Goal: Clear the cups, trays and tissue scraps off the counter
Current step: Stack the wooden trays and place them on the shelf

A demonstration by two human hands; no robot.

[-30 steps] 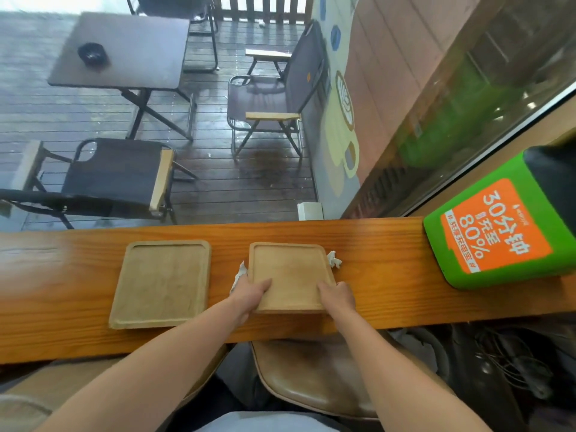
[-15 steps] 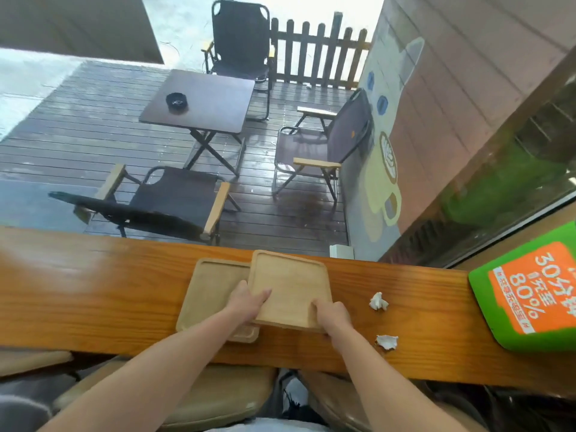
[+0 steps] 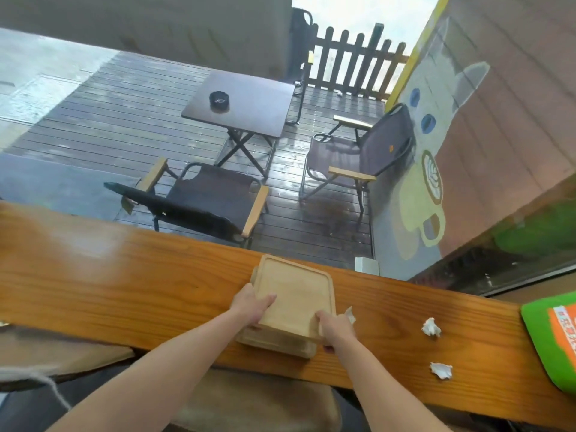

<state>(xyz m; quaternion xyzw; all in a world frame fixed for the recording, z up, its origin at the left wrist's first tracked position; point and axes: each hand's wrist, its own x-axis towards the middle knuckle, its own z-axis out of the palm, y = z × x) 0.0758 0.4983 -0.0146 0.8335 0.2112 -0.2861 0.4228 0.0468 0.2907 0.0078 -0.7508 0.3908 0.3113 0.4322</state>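
Two wooden trays are stacked on the wooden counter (image 3: 124, 275). The upper tray (image 3: 296, 294) lies almost squarely over the lower tray (image 3: 277, 342), whose front edge shows beneath. My left hand (image 3: 252, 304) grips the upper tray's left front corner, thumb on top. My right hand (image 3: 335, 327) holds its right front corner. A white tissue scrap (image 3: 350, 314) pokes out beside my right hand. Two more crumpled tissue scraps lie on the counter to the right, one farther (image 3: 431, 327) and one nearer (image 3: 441, 369). No cups are in view.
A green box with an orange label (image 3: 548, 335) sits at the counter's right end. A padded stool (image 3: 258, 403) stands below the counter under my arms. Beyond the glass are a deck, a dark table (image 3: 243, 104) and folding chairs.
Both hands lifted the right tray and carried it left onto the other tray. The tissue scraps that lay beside and under it now sit exposed on the counter to the right.
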